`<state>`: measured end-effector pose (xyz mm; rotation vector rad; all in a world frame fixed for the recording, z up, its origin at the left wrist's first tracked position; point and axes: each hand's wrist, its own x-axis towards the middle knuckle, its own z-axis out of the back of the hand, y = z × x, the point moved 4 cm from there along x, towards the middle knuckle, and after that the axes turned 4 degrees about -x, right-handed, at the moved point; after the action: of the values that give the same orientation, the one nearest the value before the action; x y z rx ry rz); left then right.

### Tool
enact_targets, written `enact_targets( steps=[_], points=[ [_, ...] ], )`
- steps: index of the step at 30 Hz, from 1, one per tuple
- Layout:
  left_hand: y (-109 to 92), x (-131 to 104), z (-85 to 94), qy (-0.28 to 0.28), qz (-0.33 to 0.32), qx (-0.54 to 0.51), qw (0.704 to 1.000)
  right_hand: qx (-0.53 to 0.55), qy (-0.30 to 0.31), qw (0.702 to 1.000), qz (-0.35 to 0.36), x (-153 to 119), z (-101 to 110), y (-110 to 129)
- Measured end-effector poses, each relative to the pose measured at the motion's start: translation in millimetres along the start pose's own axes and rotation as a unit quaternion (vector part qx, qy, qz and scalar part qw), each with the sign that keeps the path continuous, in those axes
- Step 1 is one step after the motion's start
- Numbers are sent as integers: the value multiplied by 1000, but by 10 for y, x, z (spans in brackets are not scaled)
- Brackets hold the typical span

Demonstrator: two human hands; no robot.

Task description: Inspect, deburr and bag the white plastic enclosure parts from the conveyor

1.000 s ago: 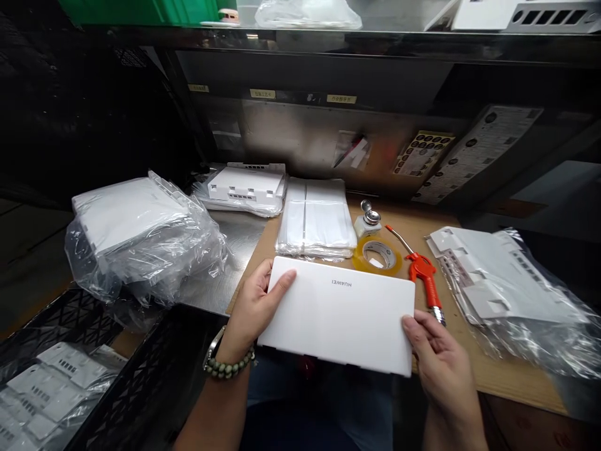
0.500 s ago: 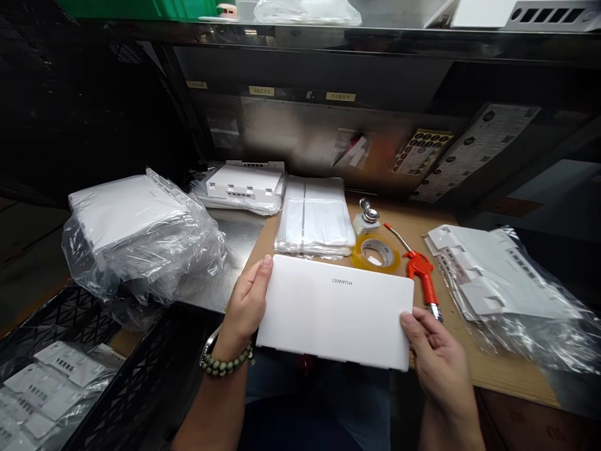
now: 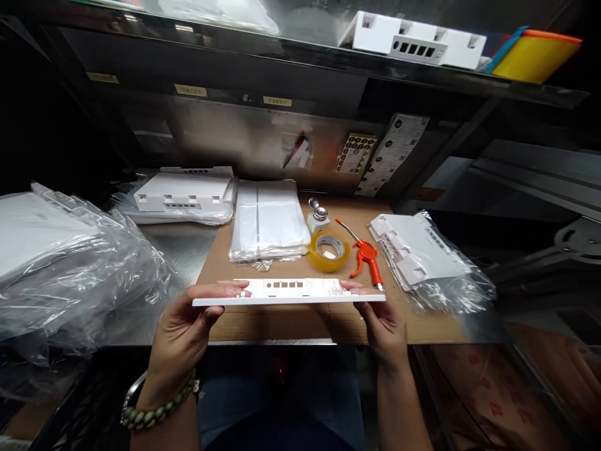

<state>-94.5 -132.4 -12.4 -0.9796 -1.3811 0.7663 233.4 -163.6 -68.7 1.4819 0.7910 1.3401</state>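
Note:
Between my two hands is a white plastic housing cover (image 3: pixel 291 299), seen nearly edge-on, with a row of small square port cutouts facing me. My left hand (image 3: pixel 185 332) grips its left end, thumb below and fingers above. At the right end, my right hand (image 3: pixel 382 322) pinches it the same way. Just beyond the cover lie a roll of yellow tape (image 3: pixel 345 255), a red air blow gun (image 3: pixel 370 260) and a stack of clear plastic bags (image 3: pixel 270 219).
Bagged white covers (image 3: pixel 422 250) lie at the right, and more covers (image 3: pixel 183 191) sit at the back left. A large heap of clear plastic wrap (image 3: pixel 94 269) fills the left side. A small pump bottle (image 3: pixel 318 219) stands behind the tape. Overhead runs a metal shelf (image 3: pixel 305 53).
The cover has turned from its lettered flat face to nearly edge-on, showing its inner side. Both hands still hold its ends. My view has swung to the right.

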Motion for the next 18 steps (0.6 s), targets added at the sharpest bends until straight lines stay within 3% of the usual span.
enact_targets(
  steps=[4,11,13,15,18],
  points=[
    [-42,1,-62,23,-18,-4,1000,11,-20,1000,1,-15,36,-22],
    [-66,-1,-67,9,3,8,1000,11,-55,997,-50,-27,37,-75],
    [-72,1,-30,13,21,29,999,7,-30,998,-52,-5,11,-69],
    [-62,-13,13,51,44,61,996,-10,21,998,-50,84,-40,-42],
    [-29,-73,112,90,57,86,991,-157,124,979,-41,416,-136,4]
  ],
)
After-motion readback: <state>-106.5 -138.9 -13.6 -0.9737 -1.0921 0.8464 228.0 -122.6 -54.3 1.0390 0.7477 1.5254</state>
